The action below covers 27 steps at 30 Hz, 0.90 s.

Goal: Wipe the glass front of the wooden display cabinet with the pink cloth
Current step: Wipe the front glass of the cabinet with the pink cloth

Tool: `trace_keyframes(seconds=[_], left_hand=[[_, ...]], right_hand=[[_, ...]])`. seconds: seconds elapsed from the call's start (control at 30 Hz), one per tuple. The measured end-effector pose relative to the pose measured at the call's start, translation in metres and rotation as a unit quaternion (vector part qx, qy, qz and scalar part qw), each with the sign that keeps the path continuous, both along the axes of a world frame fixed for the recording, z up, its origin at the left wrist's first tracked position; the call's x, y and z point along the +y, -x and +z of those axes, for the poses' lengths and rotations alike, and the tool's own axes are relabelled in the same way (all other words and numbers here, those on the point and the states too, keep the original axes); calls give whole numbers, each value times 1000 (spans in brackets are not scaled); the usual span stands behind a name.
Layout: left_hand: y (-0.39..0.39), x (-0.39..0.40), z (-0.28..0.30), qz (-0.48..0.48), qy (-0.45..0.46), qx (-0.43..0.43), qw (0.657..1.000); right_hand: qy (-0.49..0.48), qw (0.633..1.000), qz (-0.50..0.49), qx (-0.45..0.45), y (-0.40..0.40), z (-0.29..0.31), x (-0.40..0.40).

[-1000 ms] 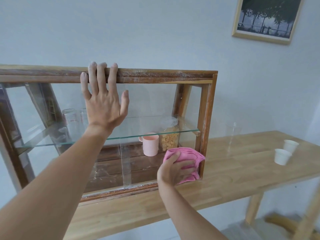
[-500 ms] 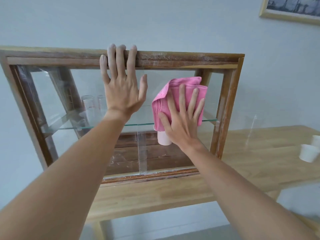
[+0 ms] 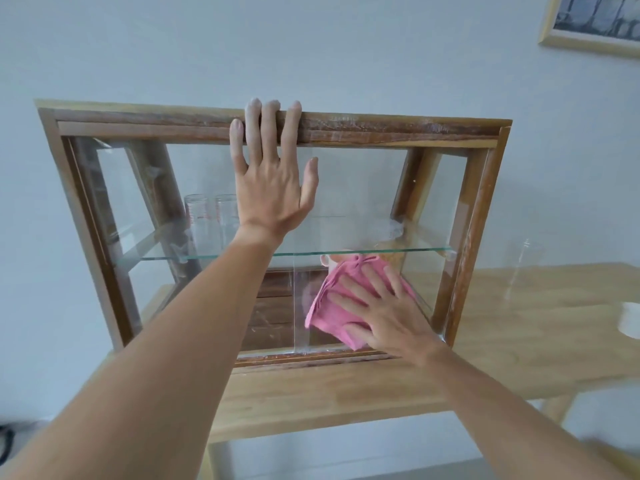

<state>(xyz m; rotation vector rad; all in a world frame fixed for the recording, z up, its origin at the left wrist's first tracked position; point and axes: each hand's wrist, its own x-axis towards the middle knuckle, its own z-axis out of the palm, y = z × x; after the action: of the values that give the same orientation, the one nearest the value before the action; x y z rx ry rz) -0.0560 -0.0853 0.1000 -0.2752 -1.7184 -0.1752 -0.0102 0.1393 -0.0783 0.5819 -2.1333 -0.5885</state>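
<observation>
The wooden display cabinet (image 3: pixel 381 131) stands on a light wooden table (image 3: pixel 346 393) against the wall. My left hand (image 3: pixel 272 181) lies flat on the upper glass front (image 3: pixel 360 188), its straight fingertips over the top rail. My right hand (image 3: pixel 388 313) presses the folded pink cloth (image 3: pixel 329 306) flat against the lower right part of the glass, fingers spread. The cloth and hand hide most of a pink cup behind the glass.
Inside, two clear measuring glasses (image 3: pixel 211 216) stand on the glass shelf (image 3: pixel 311 252). A clear plastic cup (image 3: pixel 519 268) and a white paper cup (image 3: pixel 630 320) stand on the table to the right. A framed picture (image 3: pixel 595 22) hangs at the upper right.
My right hand has swept the pink cloth from the lower right corner up to the upper glass, then back down to the lower right pane. My left hand stayed on the top rail.
</observation>
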Motion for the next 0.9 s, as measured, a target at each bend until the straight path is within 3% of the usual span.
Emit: trace_keyframes(seconds=[0.07,0.13,0.2,0.27,0.33,0.4,0.47,0.57,0.67,0.77,0.83,0.9], left_hand=[[-1,0,0,1,0,-3,1000],[-1,0,1,3,1,-7,1000],[-2,0,1,2,1,-10,1000],[-1,1,1,2,1,-5,1000],[1,1,1,1,1,3,1000],[1,0,1,0,1,5,1000],[0,0,1,-1,1,1,1000],[0,-1,1,-2,0,-1,1000],[0,-1,1,-1,-1,-2,1000],[0,-1,-1,2,2,-4,1000],[0,-1,0,4,3,-7,1000],[-1,-1,1,8,3,-11,1000]], right_hand=[[163,984,-50,48,6,31,9],[345,928,-104,96,12,58,1],[405,900,-114,117,15,72,-20],[333,935,-77,95,15,68,-41],[200,978,-14,51,14,45,-62],[68,997,37,24,13,15,-77],[0,999,38,7,14,-10,-81],[35,999,24,-13,6,-32,-69],[130,990,-43,-22,-8,-52,-35],[329,936,-127,-12,-12,-56,-2],[490,862,-130,10,-5,-32,-5],[577,808,-113,43,6,0,-25]])
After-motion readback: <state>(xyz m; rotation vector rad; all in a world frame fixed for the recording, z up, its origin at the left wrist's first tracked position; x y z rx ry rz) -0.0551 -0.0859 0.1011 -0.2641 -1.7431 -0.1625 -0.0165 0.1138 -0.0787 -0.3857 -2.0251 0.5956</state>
